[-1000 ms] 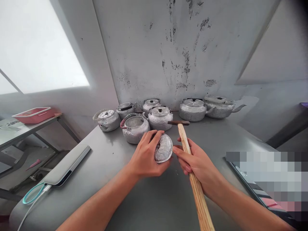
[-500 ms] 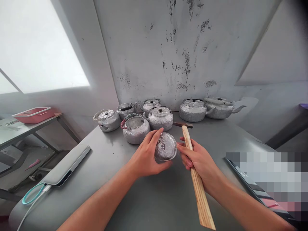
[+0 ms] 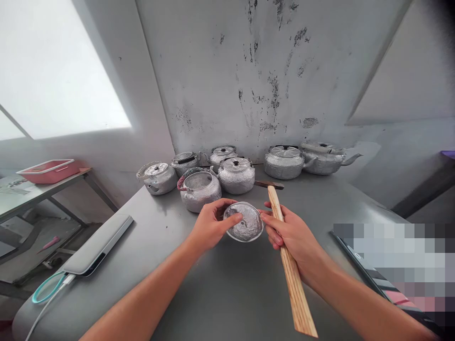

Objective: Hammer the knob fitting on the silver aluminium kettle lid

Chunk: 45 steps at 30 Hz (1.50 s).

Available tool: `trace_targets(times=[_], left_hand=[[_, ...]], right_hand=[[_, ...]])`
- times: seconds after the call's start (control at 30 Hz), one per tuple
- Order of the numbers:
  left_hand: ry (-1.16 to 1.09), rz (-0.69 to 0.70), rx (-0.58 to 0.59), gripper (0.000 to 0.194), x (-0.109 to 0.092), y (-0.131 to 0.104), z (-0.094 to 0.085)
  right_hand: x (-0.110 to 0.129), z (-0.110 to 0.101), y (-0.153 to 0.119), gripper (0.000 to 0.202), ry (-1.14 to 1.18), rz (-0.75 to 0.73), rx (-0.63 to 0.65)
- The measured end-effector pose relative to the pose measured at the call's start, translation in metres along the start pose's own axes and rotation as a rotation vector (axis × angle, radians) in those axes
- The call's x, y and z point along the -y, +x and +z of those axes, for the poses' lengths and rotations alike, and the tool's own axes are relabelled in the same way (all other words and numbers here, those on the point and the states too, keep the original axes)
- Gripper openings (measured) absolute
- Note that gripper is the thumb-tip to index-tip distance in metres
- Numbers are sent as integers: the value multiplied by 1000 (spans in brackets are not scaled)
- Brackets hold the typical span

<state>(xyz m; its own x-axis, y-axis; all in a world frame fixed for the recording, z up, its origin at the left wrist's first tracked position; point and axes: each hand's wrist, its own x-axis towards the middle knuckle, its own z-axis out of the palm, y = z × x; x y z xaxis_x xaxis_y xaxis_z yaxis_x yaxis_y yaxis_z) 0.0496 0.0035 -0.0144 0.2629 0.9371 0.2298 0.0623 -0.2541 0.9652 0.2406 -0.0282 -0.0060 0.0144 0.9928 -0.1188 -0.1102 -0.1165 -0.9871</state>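
Grey table [image 3: 227, 303] carries kettles [image 3: 236, 174] and a tablet [image 3: 97, 244].

Even, soft daylight enters from the overexposed window [image 3: 53, 80] at upper left, leaving dull sheen and faint shadows on the metal table [image 3: 220, 293] below and to its right, with wide-angle bending of wall lines toward the edges, a pixelated block at lower right, and sharp focus centrally.

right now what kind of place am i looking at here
Probably a small metalware workshop. Hammered aluminium kettles line a stained wall on a metal table, while the left hand holds a kettle lid and the right hand a hammer.
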Motion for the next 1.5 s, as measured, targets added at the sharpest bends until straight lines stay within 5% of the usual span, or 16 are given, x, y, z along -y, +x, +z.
trace_targets(times=[0.73,1.17,1.5], left_hand=[[-231,-275,62,33,-3,2,-2],[-309,-307,142,31,-6,-1,-1],[-271,-277,134,53,-7,-1,-1]], right_hand=[[2,4,-5,44,-69,76,56],[4,4,-5,36,10,128,54],[3,3,-3,33,67,114,50]])
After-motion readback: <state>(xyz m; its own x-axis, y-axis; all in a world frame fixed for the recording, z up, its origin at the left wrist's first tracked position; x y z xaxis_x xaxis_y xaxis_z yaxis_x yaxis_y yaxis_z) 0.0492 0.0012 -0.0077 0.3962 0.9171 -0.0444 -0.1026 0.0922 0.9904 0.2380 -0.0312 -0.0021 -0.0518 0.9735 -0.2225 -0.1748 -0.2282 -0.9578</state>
